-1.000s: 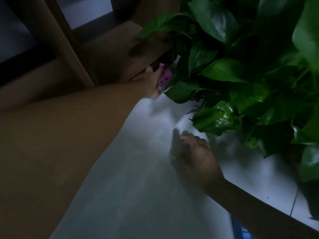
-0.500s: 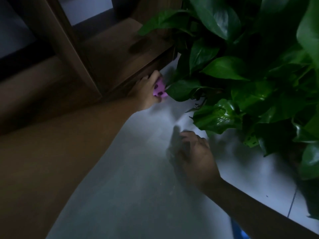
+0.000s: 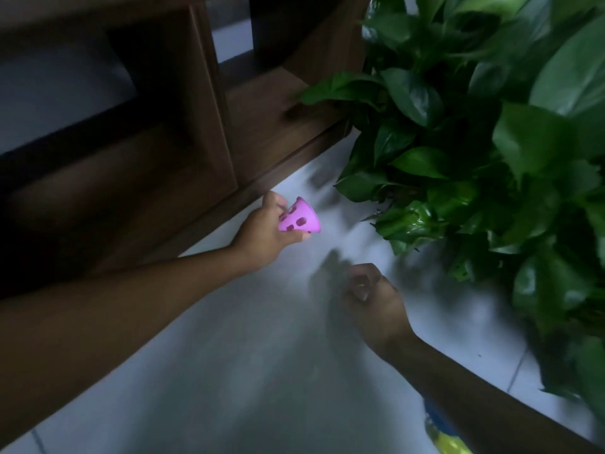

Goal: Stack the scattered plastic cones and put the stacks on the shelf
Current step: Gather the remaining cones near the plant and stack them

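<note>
At frame centre, we see the left hand (image 3: 262, 239) gripping a pink perforated cone (image 3: 299, 219), while the right hand (image 3: 376, 299) curls loosely, holding nothing.

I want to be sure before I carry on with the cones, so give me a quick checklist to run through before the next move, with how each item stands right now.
1. Cone held firmly: ok. The left hand grips the pink cone with fingers and thumb around it.
2. Cone clear of the plant: ok, it is apart from the leaves.
3. Right hand free to help: ok, it holds nothing, fingers loosely curled above the floor.
4. Shelf space free: ok, the near wooden board looks bare.
5. Other cones to stack with: cannot tell. Only something blue and yellow shows at the bottom edge, too blurred to identify.
</note>
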Demonstrator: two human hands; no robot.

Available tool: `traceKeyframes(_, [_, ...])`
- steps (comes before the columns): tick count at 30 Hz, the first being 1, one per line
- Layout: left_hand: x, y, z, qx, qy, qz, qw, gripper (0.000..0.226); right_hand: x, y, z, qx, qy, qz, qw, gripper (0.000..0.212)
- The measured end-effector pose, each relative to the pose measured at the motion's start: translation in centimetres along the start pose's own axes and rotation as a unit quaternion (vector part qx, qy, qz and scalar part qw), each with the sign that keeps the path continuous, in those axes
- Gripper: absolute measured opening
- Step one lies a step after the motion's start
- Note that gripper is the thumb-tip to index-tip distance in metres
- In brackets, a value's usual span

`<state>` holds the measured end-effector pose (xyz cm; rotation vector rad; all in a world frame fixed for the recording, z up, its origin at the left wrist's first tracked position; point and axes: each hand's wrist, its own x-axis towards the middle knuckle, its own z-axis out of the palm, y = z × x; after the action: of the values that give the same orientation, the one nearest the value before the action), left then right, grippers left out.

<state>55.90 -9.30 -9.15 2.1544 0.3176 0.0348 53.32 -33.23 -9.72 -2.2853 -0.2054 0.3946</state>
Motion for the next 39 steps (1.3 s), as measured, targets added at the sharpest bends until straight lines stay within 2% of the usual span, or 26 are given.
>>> traceKeyframes(6, [-7.2,3.7,-5.2,-0.045,-0.031,0.008,0.998,0.055,-3.3,-4.2,-1.9,0.016,-0.033,0.022,0.999,0.028])
traceKeyframes(10, [-12.1,7.8,-8.4,-0.064,-0.046,0.020,0.997,0.045,-6.6,-6.9,-3.4,0.089,-0.038,0.064,0.993,0.021])
traceKeyframes(13, [-15.8,10.5,-11.3,-0.028,-0.049,0.041,0.998,0.036,-9.8,-8.6,-5.0,0.099,-0.043,0.065,0.992,0.021])
traceKeyframes(19, [-23.2,14.9,-16.1,0.079,-0.049,0.071,0.993,0.042,-15.4,-11.7,-8.6,0.083,-0.060,0.059,0.993,0.022])
traceKeyframes(26, [-30.2,18.0,-20.1,0.184,-0.127,0.105,0.969,0.046,-20.5,-13.9,-9.6,0.084,-0.062,0.048,0.993,0.019])
traceKeyframes(31, [-33.3,17.2,-21.9,0.291,-0.190,0.079,0.934,0.045,-22.5,-15.4,-9.5,0.045,-0.077,0.021,0.996,0.020])
traceKeyframes(39, [-34.7,18.6,-24.5,0.323,-0.233,0.062,0.915,0.042,-24.4,-15.8,-8.5,0.042,-0.078,0.015,0.996,0.021])
